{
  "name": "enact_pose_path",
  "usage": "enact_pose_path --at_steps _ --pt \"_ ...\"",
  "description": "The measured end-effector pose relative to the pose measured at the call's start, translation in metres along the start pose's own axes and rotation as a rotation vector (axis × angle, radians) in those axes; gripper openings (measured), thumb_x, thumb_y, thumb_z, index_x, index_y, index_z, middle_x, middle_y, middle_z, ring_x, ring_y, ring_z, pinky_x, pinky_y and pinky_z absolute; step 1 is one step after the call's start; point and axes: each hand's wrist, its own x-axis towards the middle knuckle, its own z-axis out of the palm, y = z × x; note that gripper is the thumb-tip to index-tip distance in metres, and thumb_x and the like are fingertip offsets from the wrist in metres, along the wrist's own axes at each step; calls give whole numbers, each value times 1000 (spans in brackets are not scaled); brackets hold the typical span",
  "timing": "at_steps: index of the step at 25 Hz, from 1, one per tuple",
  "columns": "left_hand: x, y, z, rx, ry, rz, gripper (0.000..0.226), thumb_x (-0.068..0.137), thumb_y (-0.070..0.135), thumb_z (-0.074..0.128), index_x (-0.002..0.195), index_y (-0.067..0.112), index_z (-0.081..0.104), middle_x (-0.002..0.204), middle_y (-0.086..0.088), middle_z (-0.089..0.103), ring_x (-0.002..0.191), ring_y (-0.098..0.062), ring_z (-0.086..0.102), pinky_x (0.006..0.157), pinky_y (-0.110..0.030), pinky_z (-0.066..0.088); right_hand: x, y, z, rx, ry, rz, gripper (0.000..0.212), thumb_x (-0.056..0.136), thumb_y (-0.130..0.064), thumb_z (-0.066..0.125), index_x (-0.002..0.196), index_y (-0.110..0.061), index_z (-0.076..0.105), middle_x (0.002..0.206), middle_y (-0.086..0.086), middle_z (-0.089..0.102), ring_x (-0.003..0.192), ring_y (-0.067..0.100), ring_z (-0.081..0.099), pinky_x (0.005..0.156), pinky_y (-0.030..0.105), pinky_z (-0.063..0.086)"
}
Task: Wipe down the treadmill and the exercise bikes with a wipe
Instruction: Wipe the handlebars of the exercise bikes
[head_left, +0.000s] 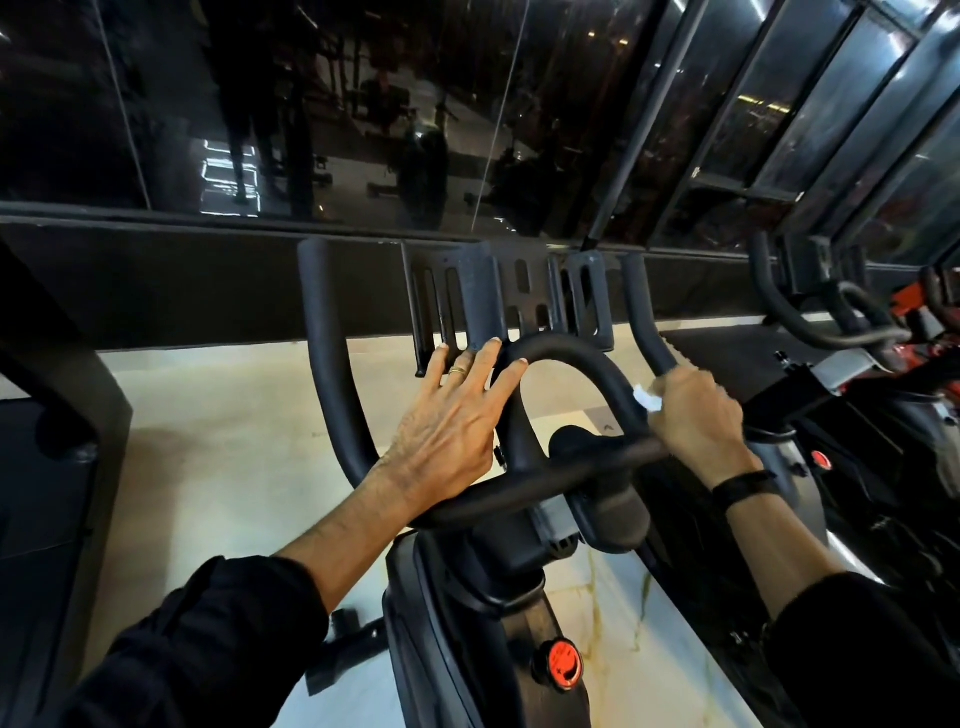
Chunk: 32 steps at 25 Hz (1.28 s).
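An exercise bike's black handlebars (332, 353) fill the middle of the head view, with a curved centre loop (582, 358) and a slotted holder (447, 301) in front. My left hand (447, 426) lies flat with straight fingers over the loop's left side and the holder's base. My right hand (696, 410) curls round the right handlebar, with a crumpled white wipe (645, 399) pressed between its fingers and the bar. A red knob (561, 662) sits on the bike frame below.
A second exercise bike (831, 322) with red parts stands to the right. A dark treadmill frame (67, 415) rises at the left edge. Dark glass panels (311, 104) run along the wall ahead. Pale tiled floor (234, 415) lies below.
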Motion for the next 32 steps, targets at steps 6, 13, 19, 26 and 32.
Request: enact_pose_path --at_steps 6,13,19,26,32 --pt "0 1 -3 0 0 -11 63 82 12 41 145 11 38 147 -21 39 123 -36 51 114 -54 27 7 -59 29 515 237 -351 18 85 -2 60 95 -5 73 95 13 71 88 28 66 74 20 39" --pt "0 0 -3 -23 -23 -24 68 80 20 18 145 12 36 148 -20 38 124 -35 50 114 -54 26 3 -96 43 1657 -182 360 12 90 9 60 94 0 66 92 17 69 82 23 70 74 35 60" --pt "0 0 -3 -4 -43 -12 67 77 18 33 144 11 37 147 -19 39 120 -33 53 113 -53 28 4 -97 26 1897 -563 479 23 98 12 39 87 1 57 82 15 62 69 22 64 44 26 54" --pt "0 -1 -6 9 -58 -3 66 79 15 41 145 11 36 147 -20 39 123 -34 52 113 -52 28 17 -61 49 1595 -250 407 32 103 -11 41 72 -16 44 90 9 52 74 6 48 79 16 51" --pt "1 0 -7 7 -52 -28 68 78 18 28 145 10 35 147 -22 38 122 -35 51 113 -53 27 14 -40 52 1138 243 39 19 88 -25 55 96 -15 69 110 18 68 93 -10 60 87 14 45"
